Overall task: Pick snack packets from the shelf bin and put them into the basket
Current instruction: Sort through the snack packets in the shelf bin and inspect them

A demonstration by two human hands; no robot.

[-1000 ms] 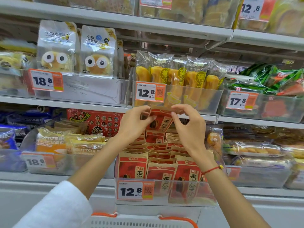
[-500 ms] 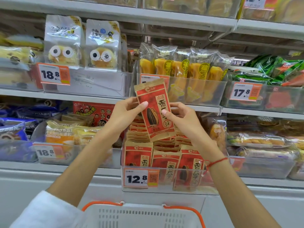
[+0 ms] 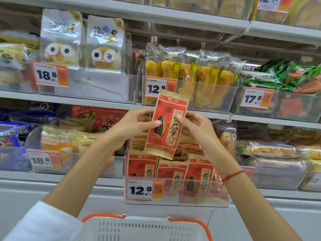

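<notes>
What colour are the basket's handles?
Orange, on a white basket; the handles show at the bottom of the head view.

You face two white shelves. On the lower shelf (image 3: 52, 176) sits a clear bin (image 3: 175, 202) of red seed packets (image 3: 173, 173), with bread bins (image 3: 69, 162) just left and right of it. The upper shelf (image 3: 78, 100) carries a bin of googly-eyed buns (image 3: 83, 49), a bin of yellow cakes (image 3: 199, 79) and a bin of green packs (image 3: 286, 79).
</notes>
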